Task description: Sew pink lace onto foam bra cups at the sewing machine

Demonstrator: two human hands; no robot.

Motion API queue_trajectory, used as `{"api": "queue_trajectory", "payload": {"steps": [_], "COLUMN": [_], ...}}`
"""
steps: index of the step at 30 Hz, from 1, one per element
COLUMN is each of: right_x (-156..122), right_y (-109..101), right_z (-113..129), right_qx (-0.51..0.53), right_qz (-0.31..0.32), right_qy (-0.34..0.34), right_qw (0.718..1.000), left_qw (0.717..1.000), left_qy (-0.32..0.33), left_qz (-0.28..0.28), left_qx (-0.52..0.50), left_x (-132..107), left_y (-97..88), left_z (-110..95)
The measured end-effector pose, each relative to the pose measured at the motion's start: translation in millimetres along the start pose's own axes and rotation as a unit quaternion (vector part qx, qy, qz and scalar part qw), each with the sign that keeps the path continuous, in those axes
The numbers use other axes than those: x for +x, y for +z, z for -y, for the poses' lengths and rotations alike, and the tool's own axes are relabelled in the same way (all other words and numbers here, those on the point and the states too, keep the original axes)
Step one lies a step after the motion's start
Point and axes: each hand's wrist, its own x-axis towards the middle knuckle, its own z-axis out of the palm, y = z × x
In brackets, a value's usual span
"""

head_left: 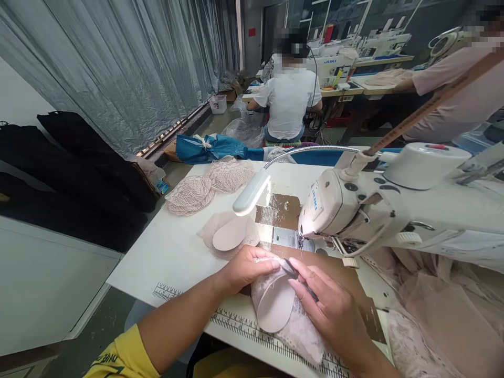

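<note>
My left hand [252,268] pinches the upper edge of a pale pink lace piece [305,331] with a smooth oval bra cup [275,304] on it. In my right hand [326,294] is a small pair of dark thread snips [301,278], their tips at the lace edge beside my left thumb. The lace hangs over the front edge of the white table [173,247]. Just beyond my hands stands a white sewing machine [334,199], its needle area close to the lace but apart from it. Another lace piece with an oval cup [228,234] lies behind my left hand.
Finished-looking lace cups [208,184] lie at the table's far left. A lamp [252,194] on a bendable neck overhangs the work. Sheer pink fabric [444,304] is heaped at right. A ruler strip [252,328] runs along the front edge. Two people sit at machines beyond.
</note>
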Motion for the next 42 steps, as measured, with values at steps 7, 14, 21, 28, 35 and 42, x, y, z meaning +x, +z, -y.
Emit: {"api": "queue_trajectory", "payload": {"steps": [7,14,21,28,35,42], "right_x": [1.6,0.7,-0.4,4.0,1.1,2.4], "right_y": [-1.6,-0.1,1.7,-1.4,-2.8,-1.8], "right_z": [1.9,-0.3,-3.1,-2.6,-6.8,-7.2], "right_qx": [-0.019,-0.043,-0.090,-0.111,-0.145,-0.058], "right_qz": [-0.016,-0.023,-0.057,-0.102,-0.069,-0.055], "right_qy": [-0.022,-0.043,-0.100,-0.166,-0.200,-0.103], "right_qw": [0.999,0.998,0.989,0.974,0.967,0.992], "left_qw": [1.000,1.000,1.000,1.000,0.999,0.999], "left_qy": [-0.009,-0.010,-0.022,-0.023,-0.033,-0.034], "left_qz": [-0.005,0.001,-0.005,-0.011,-0.010,-0.010], "left_qx": [0.000,-0.004,0.010,0.007,-0.009,0.000], "left_x": [-1.4,-1.3,-1.0,0.0,1.1,3.1], "left_y": [1.7,2.0,3.2,5.4,4.9,3.7], "left_z": [-2.1,-0.9,-0.7,-0.7,1.1,4.5]}}
